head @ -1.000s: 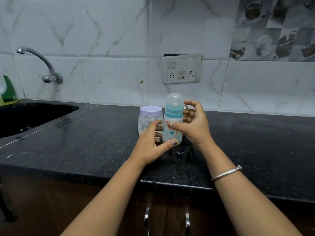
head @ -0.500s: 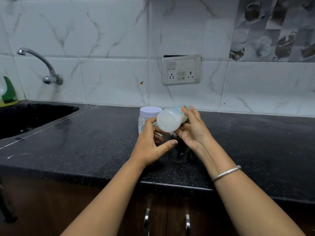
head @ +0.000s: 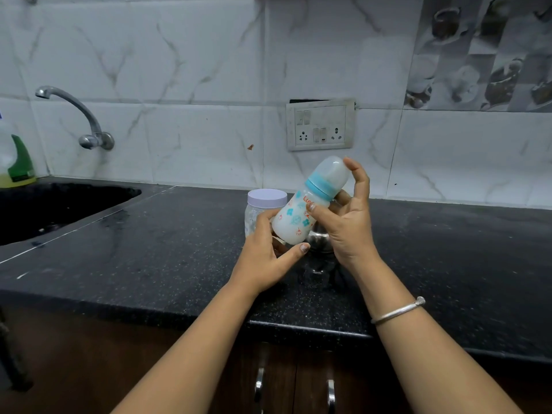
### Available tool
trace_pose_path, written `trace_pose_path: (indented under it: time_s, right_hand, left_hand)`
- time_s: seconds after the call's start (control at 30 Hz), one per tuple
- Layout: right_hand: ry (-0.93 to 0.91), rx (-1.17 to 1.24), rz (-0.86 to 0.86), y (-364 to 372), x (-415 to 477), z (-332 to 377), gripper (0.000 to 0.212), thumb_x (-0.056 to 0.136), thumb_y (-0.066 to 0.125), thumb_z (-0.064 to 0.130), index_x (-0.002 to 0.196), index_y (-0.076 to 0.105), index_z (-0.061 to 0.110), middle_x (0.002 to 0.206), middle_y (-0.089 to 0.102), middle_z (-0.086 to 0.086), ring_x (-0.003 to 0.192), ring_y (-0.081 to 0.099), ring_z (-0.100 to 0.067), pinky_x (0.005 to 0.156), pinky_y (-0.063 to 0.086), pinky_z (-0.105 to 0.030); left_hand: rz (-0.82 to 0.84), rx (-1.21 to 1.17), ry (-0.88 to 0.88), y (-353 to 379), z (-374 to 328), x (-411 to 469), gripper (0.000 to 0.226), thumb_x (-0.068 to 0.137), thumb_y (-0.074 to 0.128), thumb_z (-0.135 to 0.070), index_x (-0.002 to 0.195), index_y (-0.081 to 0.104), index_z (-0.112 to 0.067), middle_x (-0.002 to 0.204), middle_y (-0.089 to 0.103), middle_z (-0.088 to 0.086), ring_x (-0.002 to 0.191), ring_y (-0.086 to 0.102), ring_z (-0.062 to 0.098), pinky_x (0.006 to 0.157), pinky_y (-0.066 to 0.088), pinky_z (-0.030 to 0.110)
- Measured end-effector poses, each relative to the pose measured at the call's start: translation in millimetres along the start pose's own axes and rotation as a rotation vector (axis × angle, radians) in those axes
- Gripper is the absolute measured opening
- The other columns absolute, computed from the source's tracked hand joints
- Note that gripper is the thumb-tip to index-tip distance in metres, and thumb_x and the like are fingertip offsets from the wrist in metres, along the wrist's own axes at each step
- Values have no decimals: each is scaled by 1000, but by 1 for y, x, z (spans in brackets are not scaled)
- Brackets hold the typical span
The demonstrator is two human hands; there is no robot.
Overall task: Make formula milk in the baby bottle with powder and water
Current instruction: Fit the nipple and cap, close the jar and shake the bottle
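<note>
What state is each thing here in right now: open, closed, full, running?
Baby bottle: capped, tilted, milky liquid inside, held above the counter.
Jar: lid on, upright on the counter.
Tap: no water seen running.
Left hand: holds the bottle's base.
Right hand: grips the bottle's upper part.

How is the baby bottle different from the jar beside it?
The baby bottle is tilted, held by the left hand and right hand; the jar stands upright on the counter. The bottle looks milky white with a blue ring; the jar is clear with a flat pale lid. Both are closed.
</note>
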State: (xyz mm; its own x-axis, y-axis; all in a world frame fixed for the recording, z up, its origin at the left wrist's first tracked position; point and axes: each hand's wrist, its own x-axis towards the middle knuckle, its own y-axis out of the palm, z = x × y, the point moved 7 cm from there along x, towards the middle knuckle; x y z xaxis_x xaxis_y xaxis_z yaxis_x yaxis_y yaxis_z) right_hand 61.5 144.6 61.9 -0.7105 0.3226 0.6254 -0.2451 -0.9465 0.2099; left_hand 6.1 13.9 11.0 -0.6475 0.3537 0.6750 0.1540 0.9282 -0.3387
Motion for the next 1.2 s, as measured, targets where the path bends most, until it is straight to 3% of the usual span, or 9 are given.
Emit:
trace_pose_path:
  time_s: [0.1,0.2,0.3,0.53,0.67,0.9,1.07,1.2]
  right_hand:
    - [17,30,-10,0,0,-1,76,77,64,-11,119,40,47,101,60,-15,82,67,-21,66,56,-36]
    - [105,143,-120,-6,2,-8,68,80,66,-1,125,36,39,95,61,-15,73,67,-21,56,54,-32]
    - [197,274,-229,-14,3,-15,63,80,68,10,127,32,34,99,61,-10,75,64,-23,55,56,-32]
    - [291,416,-362,-20,4,-23,48,85,63,17,120,30,21,98,56,-10,76,63,-22,54,58,-34]
    - [284,395,-348,-21,3,-22,52,84,65,14,119,28,23,108,53,-12,77,65,-21,51,57,-32]
    - [116,171,-210,-15,3,-7,68,77,67,-5,120,36,39,89,63,-10,74,64,-21,66,56,-38]
    - [86,204,-168,-12,3,-2,75,76,63,-13,119,42,44,98,63,-14,86,66,-24,77,57,-44]
    - [123,249,-223,-15,3,-5,70,77,66,-7,122,37,38,91,64,-11,74,67,-19,63,58,-36]
  left_hand:
    - [-18,-6,-3,-1,-1,0,63,69,70,-43,118,34,-30,111,60,-3,90,62,7,70,47,12]
    - [-18,-42,-3,-1,-2,-1,69,65,68,-51,120,32,-30,104,61,-2,77,60,5,66,46,14]
    - [-27,-57,-12,-1,-2,0,66,66,67,-45,119,29,-33,94,60,-3,64,57,2,61,44,12]
    - [2,-29,19,1,-2,-1,72,71,63,-50,130,34,-20,92,58,-5,68,58,1,62,46,13]
    - [10,-25,20,1,-3,-1,76,67,56,-63,127,37,-20,92,59,-5,69,60,2,62,47,14]
    - [2,42,-6,1,-1,-1,43,75,57,-47,110,40,-27,92,61,0,68,58,8,62,48,19]
    - [28,124,-9,3,2,0,52,76,52,-55,113,44,-20,95,62,-1,76,61,13,68,53,33]
    - [-4,89,5,1,-2,0,45,78,52,-50,113,41,-25,89,60,-6,69,59,7,66,50,26]
